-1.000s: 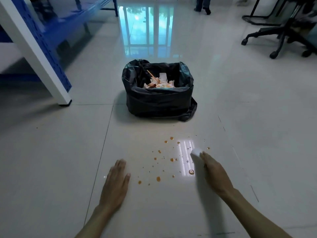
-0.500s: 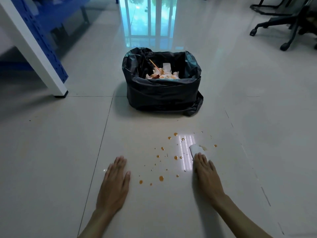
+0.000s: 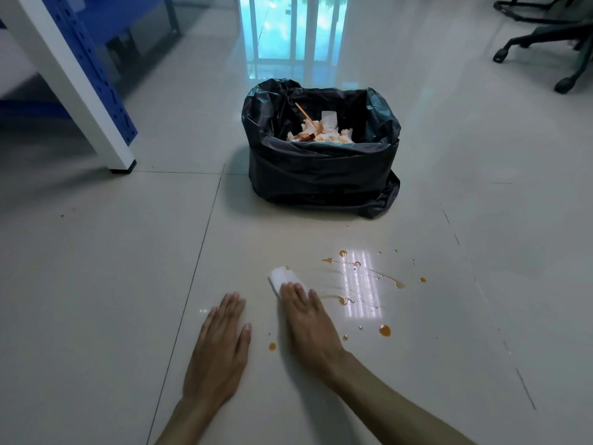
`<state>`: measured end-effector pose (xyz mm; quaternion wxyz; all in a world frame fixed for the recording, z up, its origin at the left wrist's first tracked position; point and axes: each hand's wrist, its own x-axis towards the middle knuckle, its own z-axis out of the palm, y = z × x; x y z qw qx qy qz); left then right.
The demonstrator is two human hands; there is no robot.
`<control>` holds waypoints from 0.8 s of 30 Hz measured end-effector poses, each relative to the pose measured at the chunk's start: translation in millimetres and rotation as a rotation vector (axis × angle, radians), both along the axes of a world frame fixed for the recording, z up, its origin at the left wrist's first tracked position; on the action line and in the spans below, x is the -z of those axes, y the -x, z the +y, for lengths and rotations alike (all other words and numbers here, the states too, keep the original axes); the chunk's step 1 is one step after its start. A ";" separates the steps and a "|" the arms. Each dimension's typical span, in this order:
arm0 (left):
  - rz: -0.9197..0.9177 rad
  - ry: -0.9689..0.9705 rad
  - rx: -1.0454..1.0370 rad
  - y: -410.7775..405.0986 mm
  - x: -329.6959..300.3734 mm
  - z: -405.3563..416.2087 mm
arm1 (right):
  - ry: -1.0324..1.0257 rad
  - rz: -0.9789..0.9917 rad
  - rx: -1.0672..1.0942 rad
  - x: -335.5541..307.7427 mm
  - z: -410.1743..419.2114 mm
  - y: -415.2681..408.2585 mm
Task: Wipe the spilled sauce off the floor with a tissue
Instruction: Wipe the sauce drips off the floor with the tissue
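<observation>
Orange sauce [image 3: 385, 330] lies in drops and thin smeared streaks on the pale tiled floor, mostly to the right of my right hand. My right hand [image 3: 309, 319] presses flat on a folded white tissue [image 3: 279, 277], whose far end sticks out past the fingertips. My left hand [image 3: 219, 346] rests flat on the floor, fingers together, just left of the right hand, holding nothing. One sauce drop [image 3: 272, 346] sits between the two hands.
A bin lined with a black bag [image 3: 321, 175] stands on the floor beyond the spill, holding stained tissues and a stick. A blue and white rack leg [image 3: 123, 162] is at the left. An office chair base [image 3: 545, 46] is at the far right.
My right hand has slid the tissue leftward across the spill, next to the left hand. Several drops are gone and smeared streaks remain where it passed. The left hand has stayed put.
</observation>
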<state>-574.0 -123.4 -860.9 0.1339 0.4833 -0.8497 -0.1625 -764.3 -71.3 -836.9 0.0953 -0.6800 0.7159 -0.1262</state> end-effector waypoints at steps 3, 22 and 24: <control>-0.005 0.004 0.006 0.3 0.9 0.1 | -0.030 0.023 -0.074 2.6 3.4 2.6; 0.008 -0.023 0.007 -1.7 -4.8 3.2 | -0.160 0.386 0.152 -15.9 50.8 116.2; 0.009 -0.021 0.006 -1.8 -5.3 3.8 | -0.174 0.381 0.189 -19.7 65.4 129.0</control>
